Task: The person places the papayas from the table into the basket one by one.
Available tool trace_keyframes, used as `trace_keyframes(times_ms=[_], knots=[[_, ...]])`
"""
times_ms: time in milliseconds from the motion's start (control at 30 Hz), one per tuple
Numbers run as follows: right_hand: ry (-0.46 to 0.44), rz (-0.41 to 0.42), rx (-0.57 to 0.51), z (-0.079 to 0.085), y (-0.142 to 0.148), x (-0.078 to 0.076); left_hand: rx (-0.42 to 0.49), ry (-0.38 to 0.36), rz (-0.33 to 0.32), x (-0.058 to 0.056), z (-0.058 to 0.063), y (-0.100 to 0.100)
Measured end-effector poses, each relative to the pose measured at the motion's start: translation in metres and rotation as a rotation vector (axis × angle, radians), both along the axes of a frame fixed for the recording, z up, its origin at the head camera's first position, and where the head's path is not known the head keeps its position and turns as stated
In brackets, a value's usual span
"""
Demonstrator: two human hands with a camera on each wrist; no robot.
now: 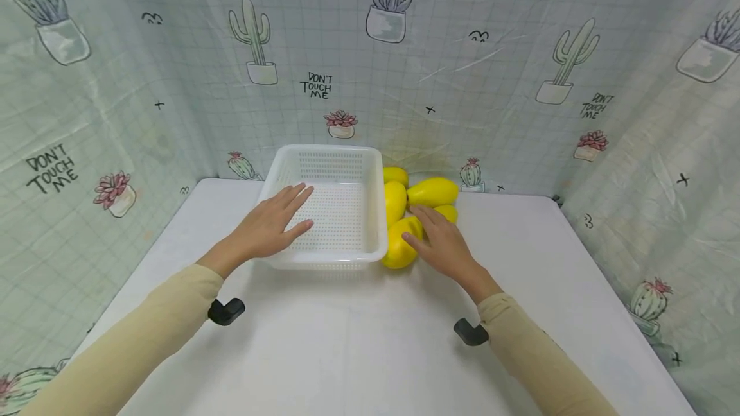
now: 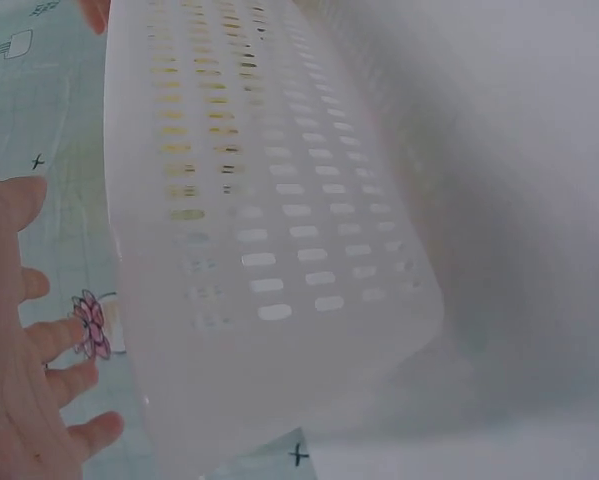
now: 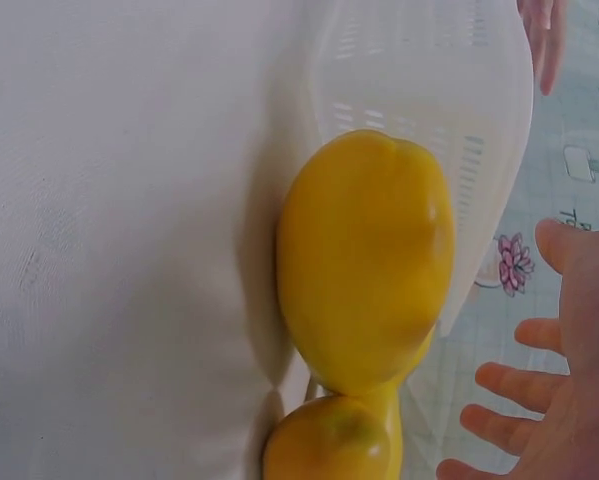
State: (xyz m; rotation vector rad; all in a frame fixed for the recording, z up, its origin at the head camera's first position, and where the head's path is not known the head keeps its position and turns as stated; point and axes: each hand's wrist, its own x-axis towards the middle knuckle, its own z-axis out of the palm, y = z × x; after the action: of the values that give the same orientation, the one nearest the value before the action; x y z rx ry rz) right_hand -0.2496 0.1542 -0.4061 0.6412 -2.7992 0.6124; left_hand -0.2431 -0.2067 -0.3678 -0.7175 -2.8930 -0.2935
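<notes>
Cactus-print curtain [image 1: 428, 85] behind white table [image 1: 347, 345]. White basket [image 1: 324, 257] sits near the back edge; yellow fruits [image 1: 396, 203] bunched just beside its right side. Left hand [image 1: 267, 223], fingers extended and spread, over basket's left side. Right hand [image 1: 444, 246], likewise spread, over the fruits; contact unclear.

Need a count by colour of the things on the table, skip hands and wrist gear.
Yellow: 5 visible fruits, some partly covered
White: 1 basket
Total: 6 in view
</notes>
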Motion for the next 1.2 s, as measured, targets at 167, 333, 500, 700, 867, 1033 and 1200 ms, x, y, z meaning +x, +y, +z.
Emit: trace_keyframes(times_ms=[167,333,500,700,867,1033,1200], knots=[[0.000,-0.002,-0.002,0.000,0.004,0.001,-0.011,-0.017,0.011,0.001,0.000,-0.005],[-0.011,-0.024,0.017,0.001,0.005,0.000,-0.020,-0.029,0.030,0.001,-0.003,-0.012],[-0.026,-0.035,0.017,0.000,0.007,-0.001,-0.025,-0.033,0.038,0.000,-0.006,-0.015],[-0.028,-0.040,-0.003,-0.005,0.009,-0.001,-0.023,-0.037,0.038,-0.002,-0.009,-0.015],[-0.036,-0.048,-0.009,-0.008,0.009,-0.001,-0.025,-0.031,0.049,-0.003,-0.010,-0.014],[-0.042,-0.046,-0.033,-0.011,0.009,-0.001,-0.005,0.001,0.050,-0.001,-0.009,-0.015],[-0.062,-0.047,-0.042,-0.013,0.008,-0.001,0.016,0.027,0.052,-0.001,-0.011,-0.017]])
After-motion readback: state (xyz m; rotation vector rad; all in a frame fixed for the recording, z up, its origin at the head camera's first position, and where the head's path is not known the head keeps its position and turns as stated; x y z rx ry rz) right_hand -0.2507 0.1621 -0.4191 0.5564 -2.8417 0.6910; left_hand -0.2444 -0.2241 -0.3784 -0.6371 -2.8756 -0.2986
